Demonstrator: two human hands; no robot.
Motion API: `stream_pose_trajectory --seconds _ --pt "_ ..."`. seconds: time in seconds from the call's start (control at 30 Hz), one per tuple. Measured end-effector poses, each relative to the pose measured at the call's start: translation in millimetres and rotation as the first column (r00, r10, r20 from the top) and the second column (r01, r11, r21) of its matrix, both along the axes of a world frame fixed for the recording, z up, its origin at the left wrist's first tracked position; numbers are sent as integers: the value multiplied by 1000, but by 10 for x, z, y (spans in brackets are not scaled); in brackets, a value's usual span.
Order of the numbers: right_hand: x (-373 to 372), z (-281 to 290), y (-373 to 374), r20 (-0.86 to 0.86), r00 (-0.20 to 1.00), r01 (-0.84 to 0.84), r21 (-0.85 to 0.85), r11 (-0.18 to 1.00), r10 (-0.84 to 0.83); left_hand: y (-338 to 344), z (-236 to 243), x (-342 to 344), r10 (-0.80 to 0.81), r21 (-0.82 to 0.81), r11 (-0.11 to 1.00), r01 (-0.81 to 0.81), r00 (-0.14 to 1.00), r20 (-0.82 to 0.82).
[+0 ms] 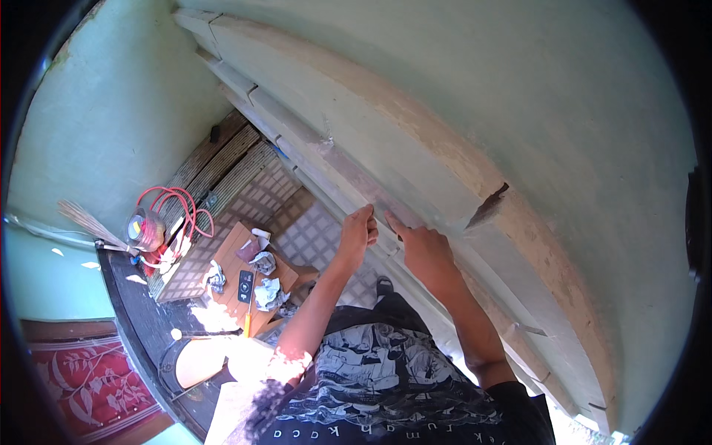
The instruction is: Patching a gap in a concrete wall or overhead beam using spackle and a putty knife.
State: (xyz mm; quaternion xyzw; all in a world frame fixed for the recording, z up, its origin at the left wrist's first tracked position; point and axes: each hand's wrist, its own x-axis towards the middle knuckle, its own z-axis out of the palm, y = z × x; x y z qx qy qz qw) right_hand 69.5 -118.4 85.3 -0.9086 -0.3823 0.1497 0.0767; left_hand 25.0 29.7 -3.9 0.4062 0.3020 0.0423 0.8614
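Note:
Both my hands are at a long pale ledge (348,174) of layered mouldings along the green wall. My left hand (356,236) is closed, fingertips pinched near the ledge's pinkish-grey band; what they hold, if anything, is too small to make out. Just right of it my right hand (423,256) has the index finger stretched to that band and the other fingers curled under; their contents are hidden. Right of my hands, a dark, jagged break (487,205) cuts the upper moulding.
Below left, a wooden stool (230,245) holds crumpled papers (269,294), a phone (245,285) and an orange-handled tool (248,322). Behind are a red hose (194,208), a clear container (144,228) and a straw broom (93,222). My sandalled foot (384,288) stands on the tiles.

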Motion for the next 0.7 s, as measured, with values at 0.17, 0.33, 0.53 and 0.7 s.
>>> stream_pose_trajectory --seconds 0.17,0.33,0.53,0.7 --pt "-54 -216 -246 -147 989 7 127 992 12 -66 -72 -62 34 19 999 -34 999 15" --pt "-201 -334 -305 -227 949 293 371 881 -220 -161 -102 -78 105 19 994 -107 992 68" --pt "-275 -309 -246 -136 956 289 603 744 -261 -176 -112 -94 116 31 993 -118 992 53" --pt "-269 -105 -223 -37 968 233 505 831 -249 -171 -77 -52 116 57 992 -116 993 16"
